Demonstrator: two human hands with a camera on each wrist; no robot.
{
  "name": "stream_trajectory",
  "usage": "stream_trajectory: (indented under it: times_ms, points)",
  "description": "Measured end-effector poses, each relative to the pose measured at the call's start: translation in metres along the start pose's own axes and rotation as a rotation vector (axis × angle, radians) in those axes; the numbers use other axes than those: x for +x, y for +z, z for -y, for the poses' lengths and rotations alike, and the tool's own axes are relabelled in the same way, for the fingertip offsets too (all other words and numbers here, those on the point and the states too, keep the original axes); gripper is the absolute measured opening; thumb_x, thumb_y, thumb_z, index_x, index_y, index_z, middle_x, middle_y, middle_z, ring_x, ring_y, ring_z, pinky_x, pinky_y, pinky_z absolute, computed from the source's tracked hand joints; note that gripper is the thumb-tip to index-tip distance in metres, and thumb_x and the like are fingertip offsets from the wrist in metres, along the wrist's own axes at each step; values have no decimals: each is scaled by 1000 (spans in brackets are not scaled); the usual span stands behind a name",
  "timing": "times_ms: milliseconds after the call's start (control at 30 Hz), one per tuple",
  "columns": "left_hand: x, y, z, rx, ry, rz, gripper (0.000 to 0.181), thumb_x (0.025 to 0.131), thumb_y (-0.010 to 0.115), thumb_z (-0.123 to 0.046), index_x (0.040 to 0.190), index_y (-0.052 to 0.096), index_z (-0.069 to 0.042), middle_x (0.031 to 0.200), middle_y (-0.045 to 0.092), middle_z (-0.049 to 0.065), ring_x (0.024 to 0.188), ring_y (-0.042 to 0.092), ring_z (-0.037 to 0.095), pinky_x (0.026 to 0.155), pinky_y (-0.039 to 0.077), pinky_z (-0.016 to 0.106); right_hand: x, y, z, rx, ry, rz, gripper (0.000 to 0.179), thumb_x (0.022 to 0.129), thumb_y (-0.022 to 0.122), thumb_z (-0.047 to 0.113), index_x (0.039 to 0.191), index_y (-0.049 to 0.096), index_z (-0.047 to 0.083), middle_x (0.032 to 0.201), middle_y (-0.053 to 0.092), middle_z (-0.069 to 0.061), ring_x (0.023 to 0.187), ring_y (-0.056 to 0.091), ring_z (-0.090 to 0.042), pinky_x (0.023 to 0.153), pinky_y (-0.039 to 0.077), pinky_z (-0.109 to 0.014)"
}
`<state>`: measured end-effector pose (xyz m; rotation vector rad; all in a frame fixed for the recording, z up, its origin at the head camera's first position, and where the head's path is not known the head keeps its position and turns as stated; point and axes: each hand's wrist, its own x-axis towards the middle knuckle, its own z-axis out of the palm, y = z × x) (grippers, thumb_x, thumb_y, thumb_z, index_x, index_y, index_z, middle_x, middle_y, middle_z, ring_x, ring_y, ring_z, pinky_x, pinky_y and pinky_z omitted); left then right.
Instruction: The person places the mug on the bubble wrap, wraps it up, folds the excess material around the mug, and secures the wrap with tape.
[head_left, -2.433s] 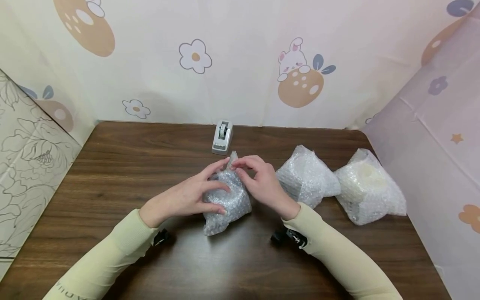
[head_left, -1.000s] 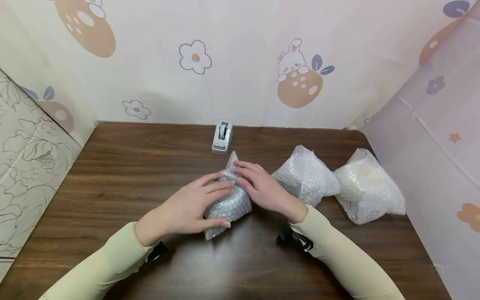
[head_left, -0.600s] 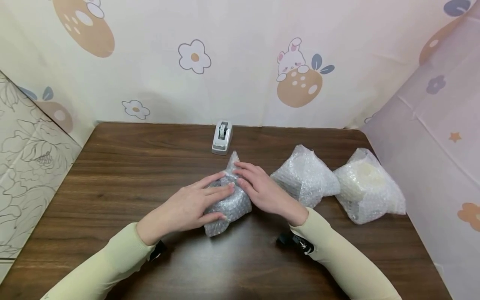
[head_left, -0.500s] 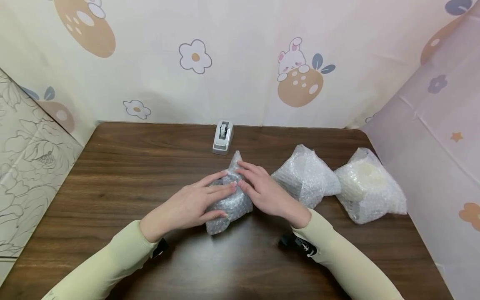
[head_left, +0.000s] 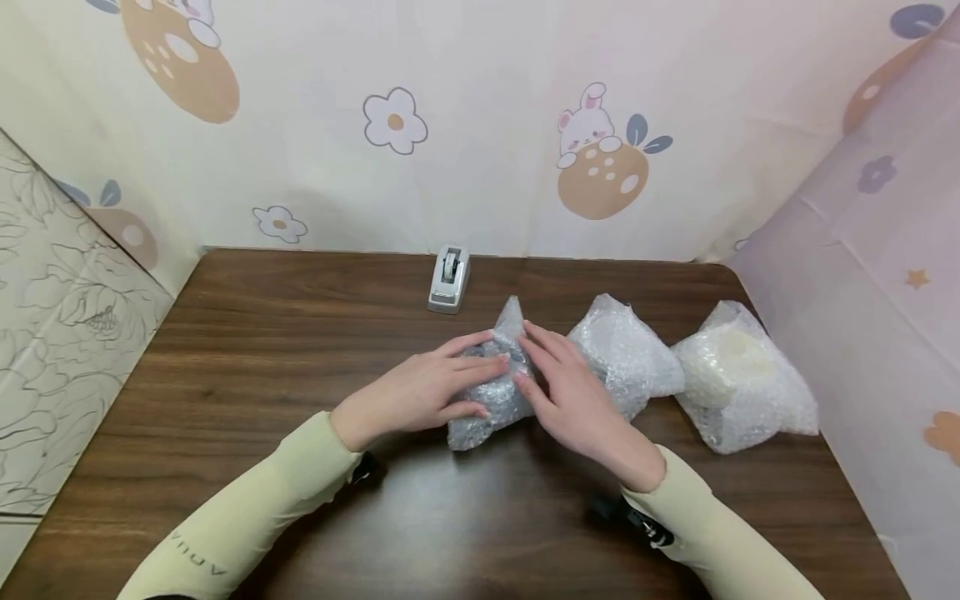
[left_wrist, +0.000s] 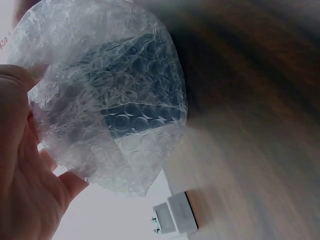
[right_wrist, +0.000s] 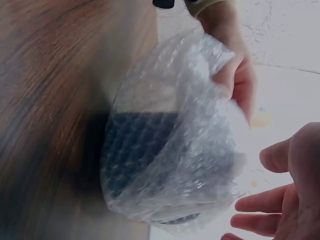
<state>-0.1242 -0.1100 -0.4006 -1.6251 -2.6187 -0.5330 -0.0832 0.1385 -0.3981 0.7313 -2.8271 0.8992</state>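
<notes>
A bubble-wrapped package [head_left: 498, 400] sits on the table with a pointed wrap end [head_left: 512, 312] sticking up. Through the plastic, a dark blue-black area and a paler part show in both wrist views; the kind of thing inside cannot be told. My left hand [head_left: 423, 387] holds the package from its left and top, its thumb low and its fingers over the wrap [left_wrist: 125, 90]. On the other side my right hand [head_left: 573, 396] has its fingers extended beside the wrap's peak. In the right wrist view those fingers [right_wrist: 265, 200] are spread next to the package, not curled round it.
Two more bubble-wrapped packages stand to the right, one [head_left: 630, 354] just behind my right hand and one [head_left: 738, 379] near the table's right edge. A grey tape dispenser [head_left: 449, 279] stands at the back. A patterned curtain [head_left: 480, 183] borders the brown wooden table [head_left: 300, 333].
Earlier, my fingers worked at the wrap's top end, then both hands lay on the package. Since half a second ago, the package and both hands have shifted right, closer to the other packages.
</notes>
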Motion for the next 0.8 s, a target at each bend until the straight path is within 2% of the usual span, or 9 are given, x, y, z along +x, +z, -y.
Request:
stream_trajectory:
  times_ms: [233,400,600,700,800]
  points:
    - [26,8,5,-21,8,13,62,97,64,-42,149,47,-12,151,47,0,150,18,20,110,38,34,-16,-14,-11,12,1,7,52,101,59,24,146,47,1,153,42,-11,139,38,-31,109,34,-54]
    - [42,15,13,-47,37,-31,62,95,67,-41,147,50,-12,149,49,0,149,21,20,113,33,31,-22,-17,-18,10,-5,-12,50,99,62,22,144,50,2,152,44,-11,139,39,-31,108,34,-55]
    - [52,18,22,-238,14,-75,61,87,78,-38,138,59,-11,145,53,-2,147,25,17,115,27,29,-25,-19,-22,8,-42,-73,47,96,66,17,140,55,1,149,48,-10,136,42,-29,106,37,-53]
    - [51,16,24,-355,6,-127,56,83,83,-33,130,64,-9,144,54,1,145,30,18,115,27,32,-25,-20,-23,0,-57,-86,46,95,67,15,138,56,1,148,49,-10,136,43,-29,105,38,-53]
    - [46,11,23,-432,-7,-196,47,85,81,-26,126,67,-7,144,54,5,143,35,21,115,29,35,-26,-21,-24,-1,-61,-105,45,94,68,13,136,58,1,147,50,-10,135,44,-29,105,38,-53]
